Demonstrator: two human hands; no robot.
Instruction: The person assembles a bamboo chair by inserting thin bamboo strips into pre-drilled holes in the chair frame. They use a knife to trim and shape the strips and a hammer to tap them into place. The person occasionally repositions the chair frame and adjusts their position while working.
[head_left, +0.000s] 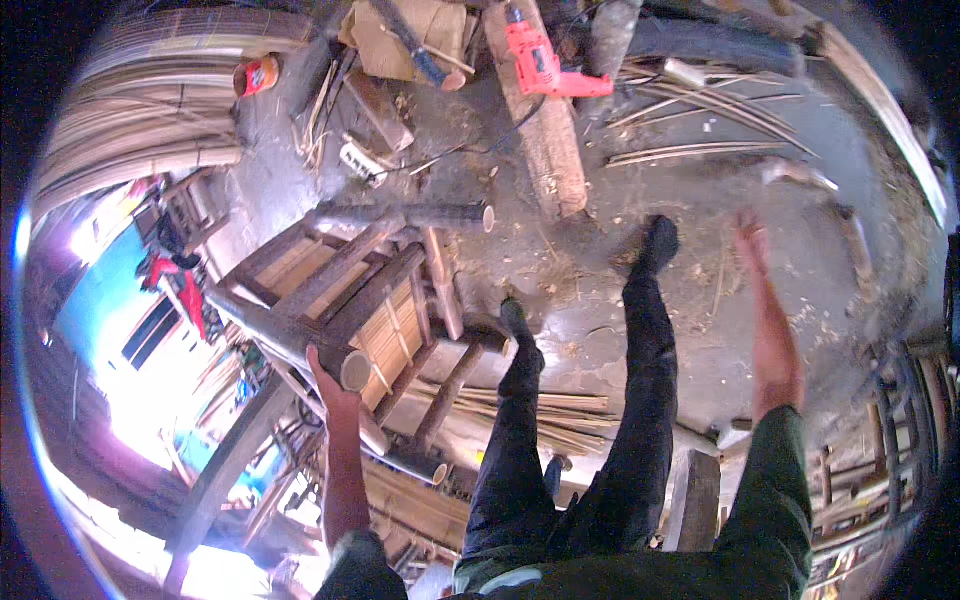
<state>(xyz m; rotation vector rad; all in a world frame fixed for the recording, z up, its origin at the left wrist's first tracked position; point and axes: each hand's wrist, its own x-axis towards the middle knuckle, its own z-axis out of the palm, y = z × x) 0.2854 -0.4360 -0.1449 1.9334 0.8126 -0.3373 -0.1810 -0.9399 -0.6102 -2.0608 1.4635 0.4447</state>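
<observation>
To my left, a bamboo chair (pixel 300 332) with dark thick poles and a pale slatted panel is tilted on the floor. My left hand (pixel 335 385) grips one thick pole of it, close to the pole's cut round end. Part of that grip is hidden behind the pole. My right arm reaches forward over the floor on the right. The right hand (pixel 752 238) is away from the chair, and motion smears its fingers. I can make out nothing held in it. Ahead, a red power drill (pixel 545 70) rests on a wooden plank (pixel 552 150).
Thin bamboo strips (pixel 715 110) lie at the far right, more strips (pixel 540 410) beside my legs. A white power strip (pixel 362 163) with a cord and a wooden block (pixel 380 112) are on the floor ahead. An orange can (pixel 257 76) stands by stacked bamboo (pixel 150 110).
</observation>
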